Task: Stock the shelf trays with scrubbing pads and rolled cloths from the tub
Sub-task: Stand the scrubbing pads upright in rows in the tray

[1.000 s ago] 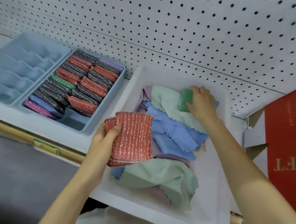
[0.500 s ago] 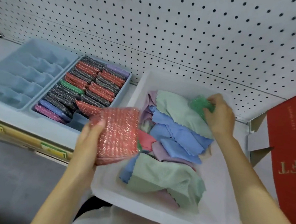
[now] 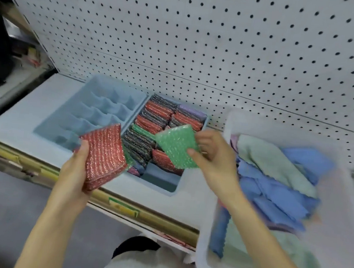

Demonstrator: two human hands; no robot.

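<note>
Gripping a red scrubbing pad (image 3: 102, 154) in the left hand (image 3: 75, 173), with the thumb lying across its near face and the fingers curled behind, low at the pad's near-left corner. Showing a sliver of green at that pad's lower right edge, perhaps a second pad underneath, though too little is visible for telling.

Pinching a green scrubbing pad (image 3: 176, 146) by its right edge in the right hand (image 3: 212, 159), thumb on the near face and fingers behind. Holding it tilted, just above the packed rows of red, dark and purple pads in the pad tray (image 3: 175, 190).

Judging both pads as light, soft and springy, with a glittery mesh skin that looks rough rather than slippery. Expecting them to bend readily, so an edge grip is probably letting the free end flop. Judging a flat pinch across a short edge as best for slotting one upright into a row. Reading the near end of the pad tray, where blue floor is visible, as the remaining room.

Holding both forearms stretched forward from the lower frame, the left palm turned inward and the right wrist angled leftward, with that hand between the white tub (image 3: 209, 234) and the pad tray. Leaving loose blue and pale green cloths (image 3: 274, 186) lying in the tub, blurred.
</note>
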